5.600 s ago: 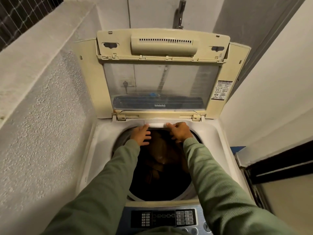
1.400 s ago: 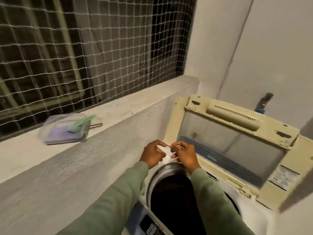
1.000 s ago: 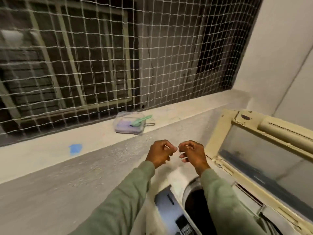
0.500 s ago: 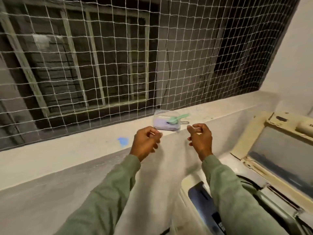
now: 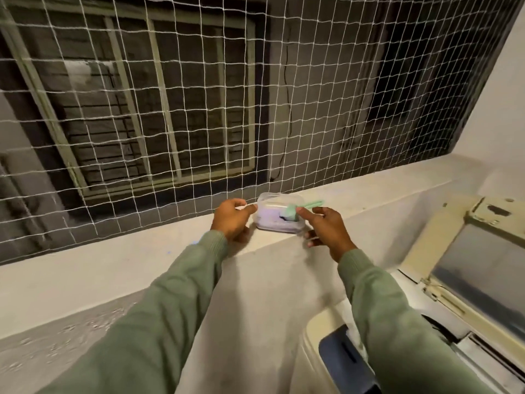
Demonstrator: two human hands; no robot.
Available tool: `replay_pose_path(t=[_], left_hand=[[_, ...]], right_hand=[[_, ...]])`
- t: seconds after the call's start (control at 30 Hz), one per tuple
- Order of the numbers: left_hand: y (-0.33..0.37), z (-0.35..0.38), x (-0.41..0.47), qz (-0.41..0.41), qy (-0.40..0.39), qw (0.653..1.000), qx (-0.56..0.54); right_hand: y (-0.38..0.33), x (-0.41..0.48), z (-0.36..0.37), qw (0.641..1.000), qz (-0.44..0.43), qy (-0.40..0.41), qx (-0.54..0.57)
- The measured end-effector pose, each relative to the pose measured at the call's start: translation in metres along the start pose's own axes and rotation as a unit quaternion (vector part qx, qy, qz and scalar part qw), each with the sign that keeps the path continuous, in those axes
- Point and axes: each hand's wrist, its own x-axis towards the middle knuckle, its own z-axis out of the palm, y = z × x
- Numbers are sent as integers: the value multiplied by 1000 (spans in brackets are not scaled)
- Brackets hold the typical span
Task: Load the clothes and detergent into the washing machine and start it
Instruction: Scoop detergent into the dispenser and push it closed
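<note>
A clear plastic container (image 5: 272, 221) of pale purple detergent powder stands on the concrete ledge (image 5: 136, 251), with a green scoop (image 5: 299, 210) resting in it. My left hand (image 5: 231, 220) is at the container's left side, fingertips at its rim. On the right side is my right hand (image 5: 326, 228), its index finger stretched toward the scoop. Neither hand grips anything. The washing machine (image 5: 315, 334) is at the lower right with its lid (image 5: 443, 231) raised. Its drum and the clothes are out of view.
A white net (image 5: 199, 109) closes off the opening just behind the ledge, with a dark window beyond. The machine's blue control panel (image 5: 343, 362) is below my right forearm. A rough concrete wall drops below the ledge on the left.
My view swung left from the drum to the ledge. Both hands rose from the machine, spread apart and reached up to the detergent container.
</note>
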Motion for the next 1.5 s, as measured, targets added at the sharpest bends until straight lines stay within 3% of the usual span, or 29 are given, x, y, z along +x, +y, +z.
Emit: replay_pose_path(t=[0.27,0.4,0.7,0.8,0.93,1.1,1.33,1.5], left_hand=[[7,13,22,-52,-37,997,48],[16,16,25,-35,-57,994,83],[33,30,29,59,-116,991,12],[38,46,25,52,-142,987,-52],[39,76,3,-44,-281,946,-158],[17,119,-30,-81,-408,896,-152],[-8,191,-81,-130,-469,866,-115],[-24,248,-112,-157,-497,848,-96]], right_hand=[[-4,27,-2,998,23,-60,-26],[-8,27,-4,998,29,-56,-5],[-29,3,-24,999,9,3,35],[-36,-15,-39,999,-4,11,32],[-31,-49,-70,998,-10,57,7],[-3,-94,-115,990,10,139,16],[36,-144,-183,965,9,261,-1],[55,-169,-235,963,16,267,8]])
